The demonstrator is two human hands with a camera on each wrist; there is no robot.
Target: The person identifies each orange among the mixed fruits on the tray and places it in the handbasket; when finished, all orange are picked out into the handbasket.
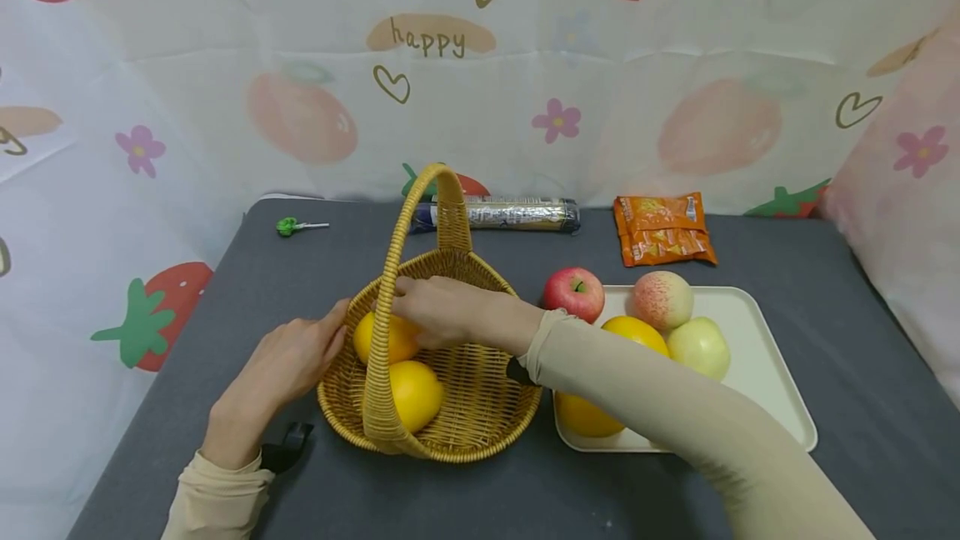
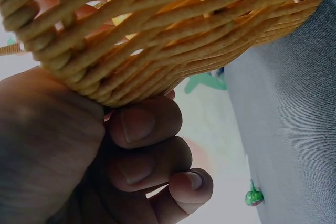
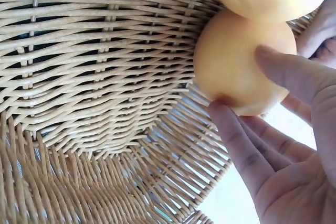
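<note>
A woven wicker basket (image 1: 480,407) with a tall arched handle stands mid-table. Two yellow-orange oranges lie inside it: one nearer the front (image 1: 415,397), one farther back (image 1: 386,338). My right hand (image 1: 442,311) reaches into the basket and holds the back orange; in the right wrist view thumb and fingers (image 3: 236,145) lie around that orange (image 3: 236,61), which touches the other. At the basket's left side my left hand (image 1: 292,357) grips the rim, and the left wrist view shows its curled fingers (image 2: 152,156) against the weave (image 2: 131,61).
Right of the basket, a white tray (image 1: 772,390) bears a peach (image 1: 663,300), a pale green fruit (image 1: 699,348) and oranges (image 1: 588,417), partly behind my right sleeve. A red apple (image 1: 573,294) sits at its corner. Behind are a lollipop (image 1: 287,227), a cylindrical pack (image 1: 517,213) and an orange packet (image 1: 663,229).
</note>
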